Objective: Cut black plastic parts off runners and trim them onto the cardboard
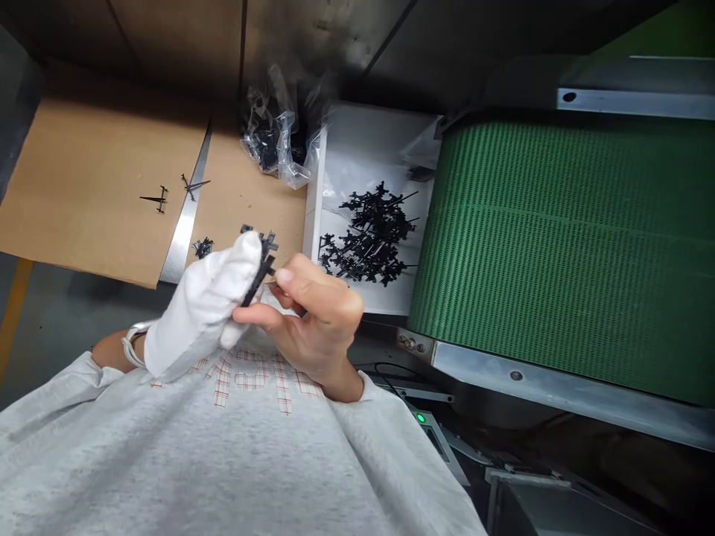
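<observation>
Two hands meet close to a person's chest over a grey sweatshirt [234, 461]. The left hand [204, 305], in a white glove, closes around a black plastic sprue [258, 277] whose small cross-shaped parts stick out above the glove. The bare right hand [313, 316] pinches a thin tool against that sprue; the tool is mostly hidden by the fingers. Just beyond, on the cardboard-covered bench [94, 193], lie a few loose black pieces [159, 199] and a small clump [202, 247]. A clear bag of black parts [273, 141] sits at the far edge. To the right, a white tray [357, 149] holds a heap of sprues [369, 238], beside a green ribbed conveyor belt [570, 246].
</observation>
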